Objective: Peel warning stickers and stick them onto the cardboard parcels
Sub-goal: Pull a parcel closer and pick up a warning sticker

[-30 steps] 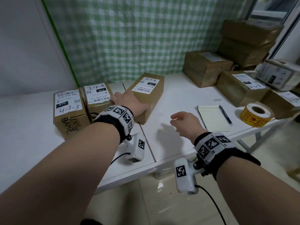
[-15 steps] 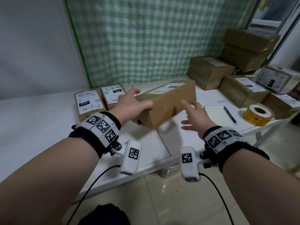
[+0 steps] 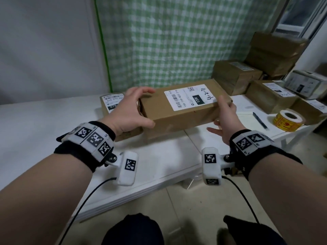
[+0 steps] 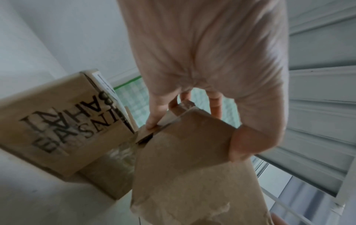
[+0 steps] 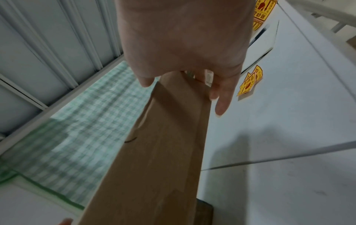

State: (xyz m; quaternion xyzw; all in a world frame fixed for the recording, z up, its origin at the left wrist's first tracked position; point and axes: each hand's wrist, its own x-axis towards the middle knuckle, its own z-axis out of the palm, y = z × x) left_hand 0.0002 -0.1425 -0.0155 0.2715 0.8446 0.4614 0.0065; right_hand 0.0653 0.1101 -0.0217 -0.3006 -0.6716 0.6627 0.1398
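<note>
A long cardboard parcel (image 3: 185, 110) (image 4: 185, 152) (image 5: 154, 152) with a white shipping label on top hangs crosswise above the white table (image 3: 44, 135). My left hand (image 3: 131, 110) (image 4: 202, 60) grips its left end, thumb on the near side and fingers over the top. At the right end my right hand (image 3: 224, 117) (image 5: 183, 38) lies against the box, thumb up and fingers straight. The yellow warning sticker roll (image 3: 287, 120) (image 5: 262, 13) stands on the table at the right. Loose yellow stickers (image 5: 250, 82) show beyond my right fingers.
Two labelled parcels (image 3: 113, 103) (image 4: 57, 121) stand on the table behind my left hand. More parcels (image 3: 270, 96) are stacked at the back right. A notepad (image 3: 247, 119) with a pen (image 3: 260, 120) lies between the held box and the roll.
My left hand has lifted the long parcel off the table and turned it crosswise. My right hand has come up to its right end. The view has shifted closer.
</note>
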